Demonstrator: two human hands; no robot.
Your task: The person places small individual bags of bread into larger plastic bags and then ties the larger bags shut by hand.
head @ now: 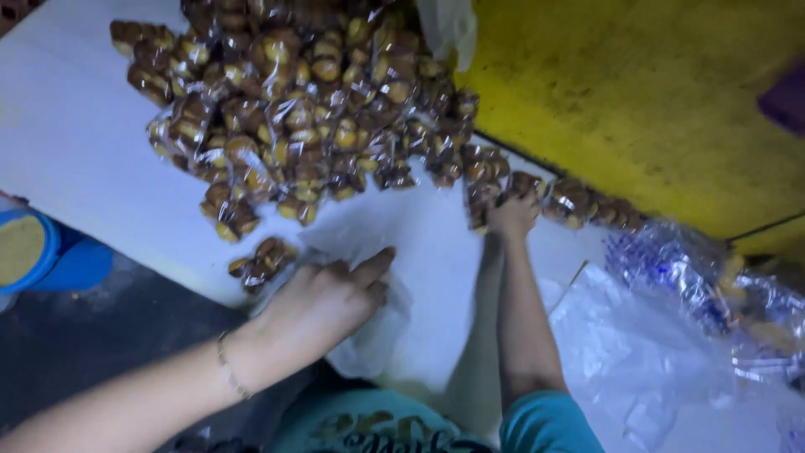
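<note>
My left hand (323,304) is pressing flat, fingers loose, on an empty clear bag (369,335) at the worktop (75,143) edge, just beside a small wrapped snack pack (262,262) that could be getting nudged off. Farther out, my right hand (513,214) is clenching wrapped packs (486,180) below the big heap (302,109); a sharp tug might be sending neighbours sliding.

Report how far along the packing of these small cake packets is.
Done: hard to tell; no filled bag shows clearly. In hand: the left hand presses on a clear plastic bag on the white table, and the right hand reaches packets at the pile's edge. Left: the big pile of wrapped cakes and a stray packet.
</note>
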